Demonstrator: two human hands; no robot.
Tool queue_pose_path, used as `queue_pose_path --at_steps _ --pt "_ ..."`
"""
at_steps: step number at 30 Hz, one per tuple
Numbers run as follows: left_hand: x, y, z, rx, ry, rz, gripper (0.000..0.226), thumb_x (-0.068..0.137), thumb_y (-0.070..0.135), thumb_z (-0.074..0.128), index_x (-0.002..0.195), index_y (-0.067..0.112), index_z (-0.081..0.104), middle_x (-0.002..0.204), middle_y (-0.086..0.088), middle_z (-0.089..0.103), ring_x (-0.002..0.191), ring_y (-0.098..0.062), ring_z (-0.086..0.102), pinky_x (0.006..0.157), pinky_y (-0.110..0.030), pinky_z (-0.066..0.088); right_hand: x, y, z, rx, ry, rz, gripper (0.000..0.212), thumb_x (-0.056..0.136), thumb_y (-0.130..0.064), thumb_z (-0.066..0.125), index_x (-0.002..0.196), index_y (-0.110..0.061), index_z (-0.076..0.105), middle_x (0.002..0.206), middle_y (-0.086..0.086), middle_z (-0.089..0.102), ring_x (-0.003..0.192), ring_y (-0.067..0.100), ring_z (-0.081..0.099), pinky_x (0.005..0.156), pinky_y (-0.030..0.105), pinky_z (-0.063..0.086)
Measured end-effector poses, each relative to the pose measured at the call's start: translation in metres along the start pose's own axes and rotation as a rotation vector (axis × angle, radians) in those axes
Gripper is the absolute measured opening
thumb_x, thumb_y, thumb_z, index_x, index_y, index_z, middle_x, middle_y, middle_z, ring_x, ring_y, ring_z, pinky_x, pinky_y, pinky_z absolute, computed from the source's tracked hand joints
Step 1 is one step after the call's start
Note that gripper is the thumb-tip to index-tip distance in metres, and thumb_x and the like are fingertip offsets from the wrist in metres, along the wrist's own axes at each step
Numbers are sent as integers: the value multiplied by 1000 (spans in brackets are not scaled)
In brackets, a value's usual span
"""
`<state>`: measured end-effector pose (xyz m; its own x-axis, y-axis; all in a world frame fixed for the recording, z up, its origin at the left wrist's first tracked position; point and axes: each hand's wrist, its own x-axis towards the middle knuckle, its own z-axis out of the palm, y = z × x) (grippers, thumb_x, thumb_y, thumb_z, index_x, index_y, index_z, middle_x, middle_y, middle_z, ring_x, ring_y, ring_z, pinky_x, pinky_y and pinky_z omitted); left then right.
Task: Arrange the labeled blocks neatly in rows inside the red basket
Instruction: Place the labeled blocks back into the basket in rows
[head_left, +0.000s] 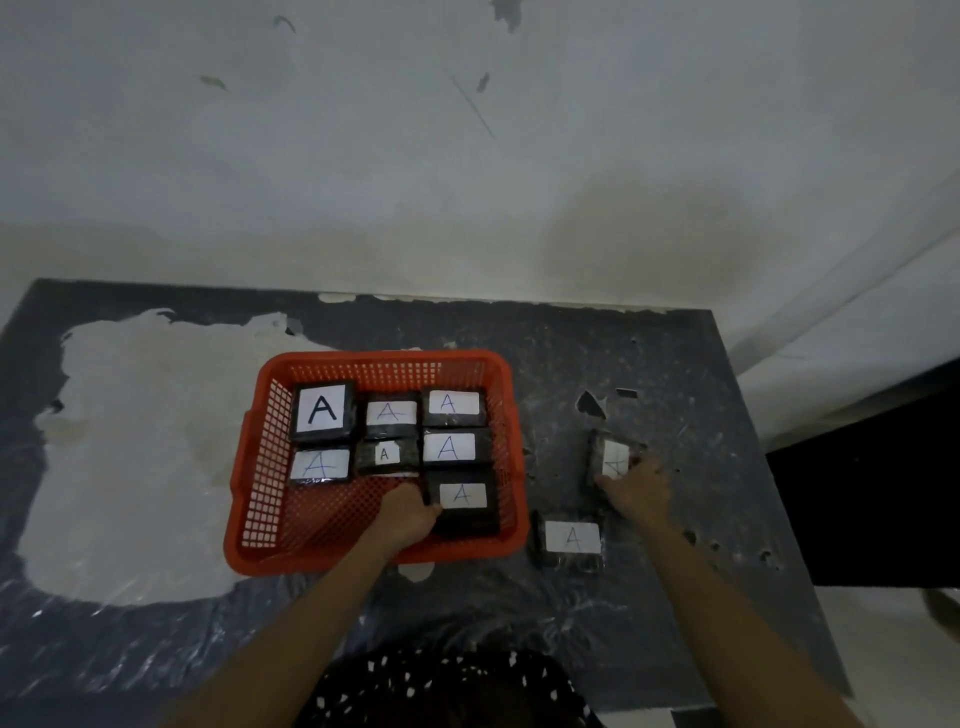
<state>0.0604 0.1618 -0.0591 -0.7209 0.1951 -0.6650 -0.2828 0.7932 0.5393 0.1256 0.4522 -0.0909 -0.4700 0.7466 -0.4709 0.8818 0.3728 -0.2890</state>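
Red basket (260, 467) sits mid-tabletop (675, 364), dark speckled surface under wrinkled clear plastic. White sheet (130, 441) lies left of the basket, touching or slipping under its left side, can't tell which.

Seven dark blocks inside, each with a white paper label marked "A". Back row, left to right: big-label block (323, 410), middle block (390, 414), right block (453, 404). Second row: left block (318, 465), small-label block (387, 455), right-column block (450, 448). Front right: seventh block (464, 500), alone in the third row. Front left of the basket floor shows bare mesh. Rows roughly aligned, blocks touching or nearly so.

Left hand (408, 514) is in the basket, fingers curled against the left edge of the seventh block; contact yes, full grasp can't tell.

Right hand (636, 488) is outside, right of the basket, fingers closed around a tilted block (613, 457), label partly covered. Whether it's lifted off the tabletop is unclear.

One more loose block (571, 538) lies flat on the tabletop just beside the basket's front right corner, between both forearms, untouched.

Dim light, labels faint.
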Motion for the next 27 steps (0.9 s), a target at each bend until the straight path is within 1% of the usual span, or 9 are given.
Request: queue_pose_path --at_steps 2,4,6,9,11,13,20,24,27 --pt "0 -3 1 35 15 25 21 91 19 54 106 5 56 99 -6 60 97 -18 56 81 -20 42 0 -1 1 43 34 21 90 70 -35 80 134 0 29 138 27 38 128 44 36 102 51 37" --pt "-1 -4 2 67 47 51 30 91 20 54 114 0 54 115 -15 59 90 -15 52 79 -19 40 5 1 1 118 49 51 92 64 -31 85 131 2 32 136 27 41 126 43 40 102 50 39" --pt "-2 -5 3 104 62 70 31 91 21 55 113 -1 54 114 -16 60 84 -11 49 76 -18 41 11 5 -4 269 -19 84 80 62 -25 86 124 1 42 129 25 51 117 39 51 97 50 46" --pt "-4 -9 2 104 75 70 27 88 21 59 107 1 57 106 -15 63 83 -13 55 72 -18 47 2 -3 -25 603 -241 144 31 76 -4 74 100 -2 56 117 22 62 95 30 62 76 39 57" --pt "-3 -15 2 119 152 108 30 83 23 63 107 6 57 106 -13 62 97 -23 58 86 -31 50 -11 -18 -43 682 -258 119 28 79 -2 70 104 -1 56 109 19 63 80 22 61 56 28 54" --pt "-7 -13 -1 123 235 172 35 81 24 64 112 11 55 111 -9 59 105 -23 53 93 -35 46 -26 -37 -61 733 -184 21 38 80 -5 68 114 -1 55 101 13 65 76 19 59 56 26 48" --pt "-43 28 -25 -841 -162 159 29 91 24 53 118 15 54 112 -2 65 105 -19 62 88 -31 50 -114 -102 -62 845 -431 -341 33 78 -6 70 109 -9 61 105 9 69 91 23 68 82 38 56" --pt "-47 17 -34 -1096 -181 98 25 92 16 50 113 4 57 114 -14 65 104 -25 63 85 -33 54 -160 -119 -12 692 -562 -431 41 72 -11 77 109 -16 60 101 -2 69 96 17 66 82 32 57" --pt "-46 -8 -48 -1056 -120 -17 26 93 13 48 117 4 53 110 -15 65 101 -28 64 81 -36 54 -170 -121 4 592 -579 -495 41 73 -17 77 106 -20 54 99 -14 60 95 4 60 75 20 53"
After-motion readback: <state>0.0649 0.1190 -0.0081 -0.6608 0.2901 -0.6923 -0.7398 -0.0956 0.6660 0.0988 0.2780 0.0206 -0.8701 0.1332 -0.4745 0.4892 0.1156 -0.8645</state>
